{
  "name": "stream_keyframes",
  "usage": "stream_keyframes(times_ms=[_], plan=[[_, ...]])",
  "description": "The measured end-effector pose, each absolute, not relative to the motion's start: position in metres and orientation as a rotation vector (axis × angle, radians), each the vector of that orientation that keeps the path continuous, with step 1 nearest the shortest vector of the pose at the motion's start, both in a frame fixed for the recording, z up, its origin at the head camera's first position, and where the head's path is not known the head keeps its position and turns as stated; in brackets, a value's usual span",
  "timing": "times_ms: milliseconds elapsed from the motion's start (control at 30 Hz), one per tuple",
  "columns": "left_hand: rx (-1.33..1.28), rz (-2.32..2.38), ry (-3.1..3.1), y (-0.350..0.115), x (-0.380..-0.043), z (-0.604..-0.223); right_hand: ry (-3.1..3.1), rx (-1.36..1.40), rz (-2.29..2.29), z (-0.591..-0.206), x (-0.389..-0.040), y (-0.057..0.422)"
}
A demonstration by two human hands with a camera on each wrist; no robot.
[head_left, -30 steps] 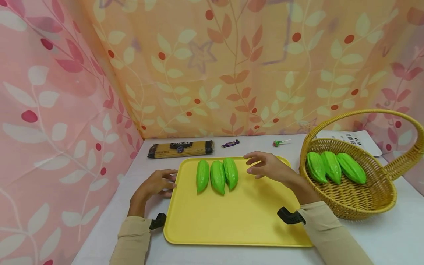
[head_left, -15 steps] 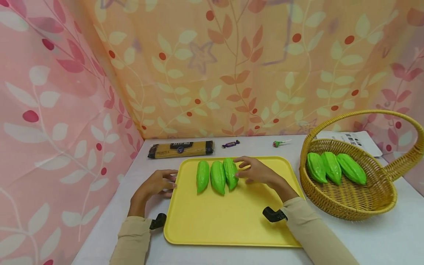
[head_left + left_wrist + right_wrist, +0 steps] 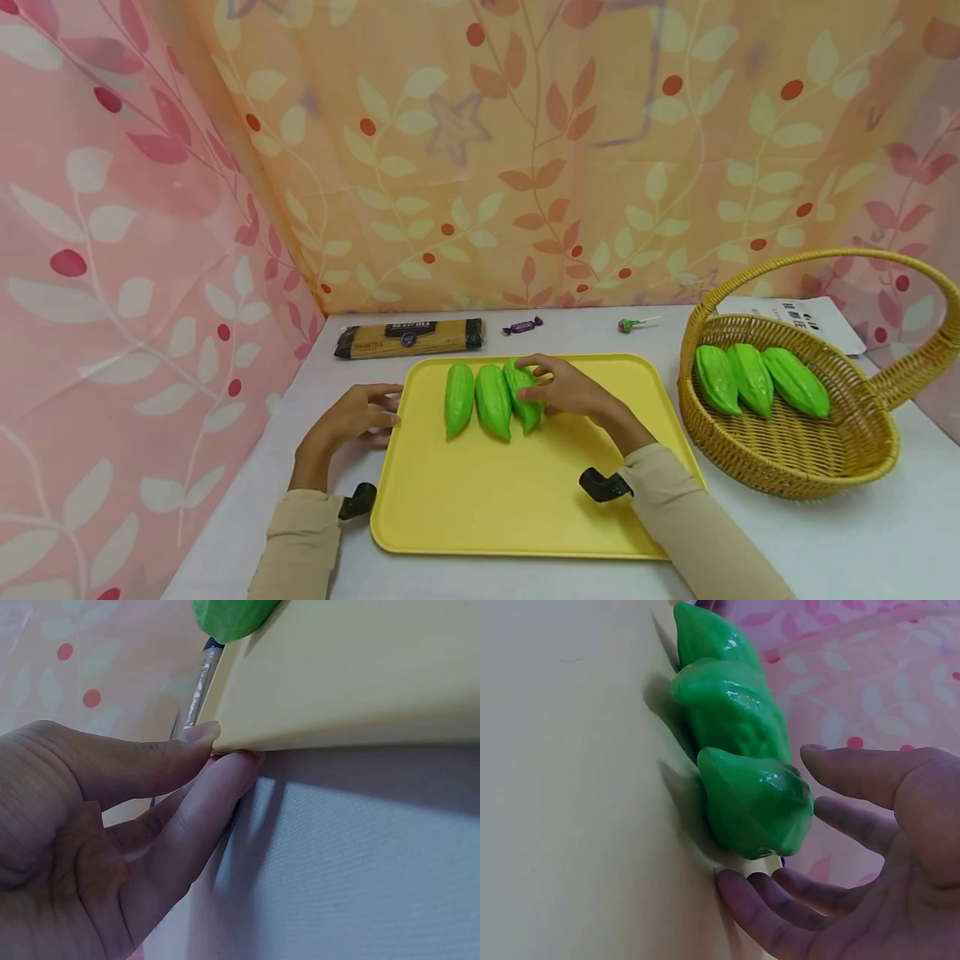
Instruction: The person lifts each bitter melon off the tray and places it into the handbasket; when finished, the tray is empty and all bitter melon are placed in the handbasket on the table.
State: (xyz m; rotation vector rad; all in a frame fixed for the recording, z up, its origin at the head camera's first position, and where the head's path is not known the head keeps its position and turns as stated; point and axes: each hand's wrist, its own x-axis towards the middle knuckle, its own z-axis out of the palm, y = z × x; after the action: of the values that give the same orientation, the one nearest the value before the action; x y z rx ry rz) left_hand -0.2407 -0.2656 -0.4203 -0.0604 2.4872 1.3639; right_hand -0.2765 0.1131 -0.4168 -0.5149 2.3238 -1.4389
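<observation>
The yellow tray [image 3: 525,517] lies nearest on the desk [image 3: 885,533], its left rim pinched by the left hand [image 3: 354,417], probably to steady it. At right, the basket [image 3: 795,450] likely keeps three green fruits [image 3: 750,379] together. The right hand [image 3: 570,387] has its grip spread around the rightmost fruit [image 3: 757,810] of the tray's far row. Behind lies a noodle pack [image 3: 435,335].

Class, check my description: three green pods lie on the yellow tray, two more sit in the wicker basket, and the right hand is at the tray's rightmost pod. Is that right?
Not quite: the head view shows three green pods in the wicker basket, not two. Three do lie on the yellow tray, with the right hand at the rightmost pod.
</observation>
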Motion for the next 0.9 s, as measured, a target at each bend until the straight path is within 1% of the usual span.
stream_keyframes(times_ms=[167,600,900], plan=[[-0.062,1.361,2.488,-0.265,-0.241,-0.419,2.358,-0.510,-1.443,-0.417,-0.276,0.111],[-0.058,1.369,2.485,-0.264,-0.240,-0.418,2.384,-0.364,-1.451,-0.415,-0.270,0.112],[-0.080,1.354,2.487,-0.265,-0.240,-0.419,2.341,-0.416,-1.473,-0.393,-0.254,0.130]])
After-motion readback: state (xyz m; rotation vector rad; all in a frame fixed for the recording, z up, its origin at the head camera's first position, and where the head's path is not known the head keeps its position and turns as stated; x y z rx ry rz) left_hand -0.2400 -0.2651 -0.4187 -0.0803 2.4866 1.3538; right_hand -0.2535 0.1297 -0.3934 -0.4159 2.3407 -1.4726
